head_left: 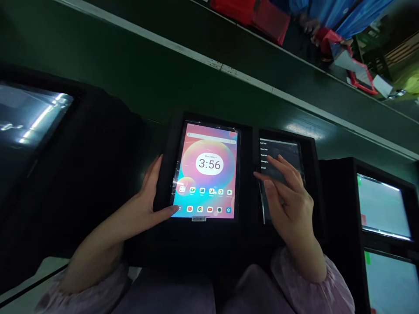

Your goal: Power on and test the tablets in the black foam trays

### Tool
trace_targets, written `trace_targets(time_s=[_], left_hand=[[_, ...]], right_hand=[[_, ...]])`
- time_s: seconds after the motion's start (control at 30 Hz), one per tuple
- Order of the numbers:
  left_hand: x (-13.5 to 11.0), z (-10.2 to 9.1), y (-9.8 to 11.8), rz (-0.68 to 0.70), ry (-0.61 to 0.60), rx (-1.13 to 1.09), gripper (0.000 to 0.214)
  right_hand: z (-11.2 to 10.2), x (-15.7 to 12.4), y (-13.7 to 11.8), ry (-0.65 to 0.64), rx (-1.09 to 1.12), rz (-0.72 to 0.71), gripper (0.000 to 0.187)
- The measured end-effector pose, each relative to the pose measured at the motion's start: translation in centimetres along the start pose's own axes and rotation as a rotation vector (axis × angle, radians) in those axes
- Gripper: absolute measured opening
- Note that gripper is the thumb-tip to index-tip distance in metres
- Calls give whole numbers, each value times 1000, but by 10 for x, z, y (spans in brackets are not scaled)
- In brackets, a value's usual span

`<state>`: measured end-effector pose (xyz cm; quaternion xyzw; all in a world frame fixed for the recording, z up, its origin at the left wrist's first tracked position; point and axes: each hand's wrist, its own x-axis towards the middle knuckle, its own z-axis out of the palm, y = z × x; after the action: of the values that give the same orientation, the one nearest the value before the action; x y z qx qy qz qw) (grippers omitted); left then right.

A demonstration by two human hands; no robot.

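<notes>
A lit tablet (207, 170) with a home screen, showing 3:56 over a pink and blue wallpaper, lies in a black holder (204, 233). My left hand (145, 198) grips the left side of that holder, its thumb over the tablet's lower left corner and its fingers along the outer edge. To the right, a second tablet (279, 150) shows a dark menu with lines of white text. Over that second screen hovers my right hand (290, 198), fingers apart and holding nothing; whether a fingertip touches the glass I cannot tell. The hand hides much of that screen.
At the right stand more screens in black frames, one bright display (384, 207) above another (391, 279). A dark reflective screen (29, 117) is at the left. Beyond a pale rail (183, 52), a person in blue (347, 15) is near red cases (252, 15).
</notes>
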<state>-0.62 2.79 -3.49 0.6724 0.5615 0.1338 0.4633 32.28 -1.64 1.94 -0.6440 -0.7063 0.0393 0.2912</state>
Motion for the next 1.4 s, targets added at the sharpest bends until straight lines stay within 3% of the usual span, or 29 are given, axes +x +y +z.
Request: trace_targets(time_s=[0.2,0.4,0.57,0.73,1.0,1.13,1.4], left_hand=[[-2,9,-15,50,68,-11,113],[-4,9,-18,7,101,-10,115],[1,10,-9,-75,129,-125,104],[9,9,6,-156,187,-295,93],[13,4,21,-244,178,-366,102],[14,5,25,-259,209,-398,95],[17,5,32,-302,243,-446,88]], right_hand=[[11,10,-5,-80,1,-60,32],[21,25,-12,-123,27,-106,33],[37,31,-8,-180,13,-95,37],[48,26,-9,-150,17,-107,38],[55,24,-13,-200,-14,-169,38],[56,22,-12,-122,-34,-94,39],[58,20,-11,-128,-28,-120,38]])
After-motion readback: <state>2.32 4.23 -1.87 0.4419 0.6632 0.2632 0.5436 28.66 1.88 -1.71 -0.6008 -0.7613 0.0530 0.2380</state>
